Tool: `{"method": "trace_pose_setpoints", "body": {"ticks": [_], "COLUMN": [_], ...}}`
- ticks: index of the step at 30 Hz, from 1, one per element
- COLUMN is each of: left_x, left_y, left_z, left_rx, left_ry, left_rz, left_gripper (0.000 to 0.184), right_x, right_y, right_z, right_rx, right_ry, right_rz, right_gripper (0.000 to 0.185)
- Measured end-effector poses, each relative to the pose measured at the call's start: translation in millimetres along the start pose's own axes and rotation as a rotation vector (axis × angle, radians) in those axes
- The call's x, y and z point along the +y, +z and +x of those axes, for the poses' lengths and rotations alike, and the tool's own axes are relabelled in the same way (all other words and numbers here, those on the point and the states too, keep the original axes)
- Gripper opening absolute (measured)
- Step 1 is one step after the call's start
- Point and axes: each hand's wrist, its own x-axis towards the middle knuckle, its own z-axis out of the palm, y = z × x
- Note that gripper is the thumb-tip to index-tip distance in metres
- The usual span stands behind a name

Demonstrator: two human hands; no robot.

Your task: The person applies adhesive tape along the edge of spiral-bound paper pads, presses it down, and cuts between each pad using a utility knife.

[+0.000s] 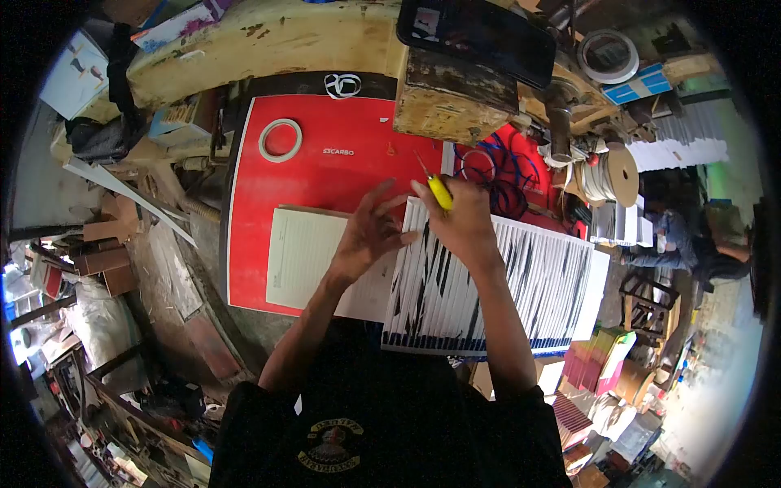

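My right hand [468, 220] is closed round a yellow-handled pointed tool [440, 193], its thin tip pointing up and away. Beside it, my left hand [366, 237] has its fingers apart and curved, near the left edge of a row of stacked white book blocks [521, 281] with dark marks. Under and left of that hand lies an open cream booklet [305, 256] on a red board [285, 191]. A roll of white tape [280, 141] rests on the board's upper left.
A wooden block [447, 106] with a black phone [480, 39] on top stands ahead. Dark blue ribbon [508, 175] lies tangled to the right, near a spool of white cord [606, 176]. A person [691, 248] is at the far right.
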Motion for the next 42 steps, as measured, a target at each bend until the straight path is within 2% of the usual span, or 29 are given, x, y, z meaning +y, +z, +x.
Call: {"method": "trace_pose_setpoints", "body": {"ticks": [1, 3, 4, 6, 7, 8, 9, 10, 11, 13, 14, 16, 17, 19, 20, 22, 23, 25, 28, 30, 31, 32, 33, 34, 35, 36, 38, 40, 42], "left_x": [-1, 0, 2, 6, 8, 9, 9, 9, 9, 6, 4, 0, 0, -3, -4, -3, -3, 2, 3, 2, 2, 2, 2, 4, 8, 2, -6, -4, 1], "left_y": [0, -1, 1, 3, 5, 7, 8, 8, 8, 6, 6, 1, -2, -5, -5, -3, -2, 2, 8, 11, 12, 14, 17, 18, 15, 3, -7, -3, 3], "left_z": [1, 1, 1, 2, 1, 1, 0, 0, -1, -1, -1, -2, -2, -1, 0, 2, 2, 0, 1, 3, 5, 6, 8, 10, 11, 13, 16, 16, 6], "left_rx": [-0.004, -0.043, -0.047, 0.032, 0.034, 0.048, 0.062, 0.062, 0.081, 0.102, 0.09, 0.084, 0.054, 0.026, 0.028, 0.041, 0.062, 0.086, 0.088, 0.129, 0.127, 0.226, 0.311, 0.304, 0.28, 0.231, 0.2, 0.196, 0.221], "left_ry": [-0.006, 0.092, 0.089, 0.059, 0.06, 0.044, 0.029, 0.029, 0.005, -0.02, 0.027, 0.075, 0.074, 0.077, 0.079, 0.088, 0.073, 0.053, 0.067, 0.151, 0.155, 0.11, 0.058, 0.028, -0.002, 0.058, 0.11, 0.084, 0.151], "left_rz": [0.001, 0.163, 0.166, 0.364, 0.365, 0.37, 0.375, 0.374, 0.356, 0.338, 0.301, 0.262, 0.275, 0.285, 0.269, 0.246, 0.319, 0.397, 0.406, 0.397, 0.396, 0.326, 0.257, 0.364, 0.468, 0.493, 0.489, 0.476, 0.482], "left_gripper": [0.099, 0.085, 0.085, 0.059, 0.059, 0.05, 0.042, 0.042, 0.041, 0.04, 0.039, 0.039, 0.039, 0.04, 0.042, 0.044, 0.043, 0.043, 0.041, 0.037, 0.037, 0.034, 0.032, 0.03, 0.029, 0.029, 0.031, 0.033, 0.037], "right_x": [3, 12, 15, 12, 9, 10, 12, 14, 15, 10, 6, -6, -5, 7, 20, 40, 43, 20, 22, 21, 20, 18, 18, 20, 22, 35, 60, 155, 201], "right_y": [2, 10, 10, 1, -2, -2, -2, -3, -4, -7, -9, -14, -12, -4, 1, 2, -2, -20, -21, -23, -25, -26, -28, -33, -43, -62, -100, -163, -221], "right_z": [0, 2, 3, 1, 0, 2, 4, 5, 4, 2, 0, -2, -4, -8, -8, -2, 2, 15, 30, 31, 25, 18, 11, 3, -9, -29, -69, -141, -228], "right_rx": [0.004, 0.009, -0.024, -0.038, -0.056, -0.058, -0.156, -0.252, -0.252, -0.262, -0.267, -0.437, -0.44, -0.352, -0.354, -0.22, -0.23, -0.35, -0.421, -0.479, -0.381, -0.28, -0.265, -0.239, -0.196, -0.144, 0.127, 0.389, 0.633], "right_ry": [0.006, -0.127, -0.103, -0.119, -0.132, -0.132, -0.176, -0.219, -0.218, -0.423, -0.424, -0.466, -0.468, -0.672, -0.675, -0.686, -0.695, -0.291, -0.2, -0.143, -0.196, -0.242, -0.227, -0.145, -0.06, 0.144, 0.509, 0.221, 0.366], "right_rz": [0.0, -0.016, -0.066, -0.091, -0.115, -0.114, -0.106, -0.098, -0.098, -0.283, -0.28, -0.61, -0.61, -0.786, -0.789, -0.531, -0.53, -0.273, -0.293, -0.314, -0.241, -0.167, -0.174, -0.006, 0.154, 0.378, 0.898, 0.674, 0.378], "right_gripper": [0.025, 0.022, 0.021, 0.017, 0.015, 0.015, 0.014, 0.015, 0.015, 0.021, 0.021, 0.025, 0.025, 0.035, 0.035, 0.031, 0.031, 0.027, 0.02, 0.018, 0.019, 0.019, 0.019, 0.019, 0.019, 0.022, 0.031, 0.048, 0.044]}}
